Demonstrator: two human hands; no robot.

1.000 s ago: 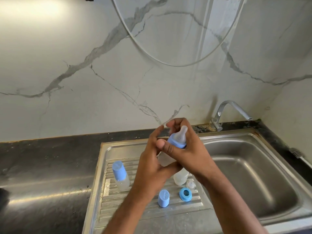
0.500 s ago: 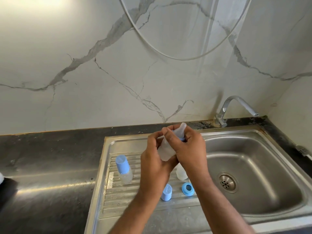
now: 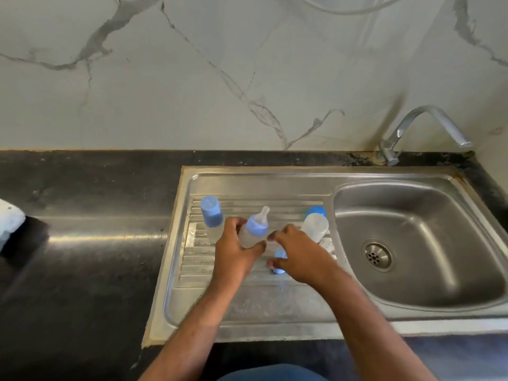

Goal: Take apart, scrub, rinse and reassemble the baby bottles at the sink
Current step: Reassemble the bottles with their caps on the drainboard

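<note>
1. My left hand grips the assembled baby bottle: fingers and thumb curl round its clear body. The bottle is tilted slightly right, with its blue collar and clear teat on top. It sits over the ribbed drainboard. I can't tell if its base touches the steel.
2. My right hand is low over the drainboard, just right of that bottle. Its fingers are loosely bent around a small blue cap, index above and thumb below. Can't tell whether they actually pinch it or only touch it. The cap is partly hidden by the hand.
3. A capped bottle stands upright at the back left of the drainboard, blue cap on, near my left hand but apart from it.
4. A clear open bottle body stands behind my right hand, near the basin edge. A blue part shows just behind it; too hidden to identify.
5. The sink basin is on the right with a drain strainer in its floor. The tap is at the back, spout over the basin.
6. Dark countertop on the left, with a white object at the left frame edge. Marble wall behind.
</note>
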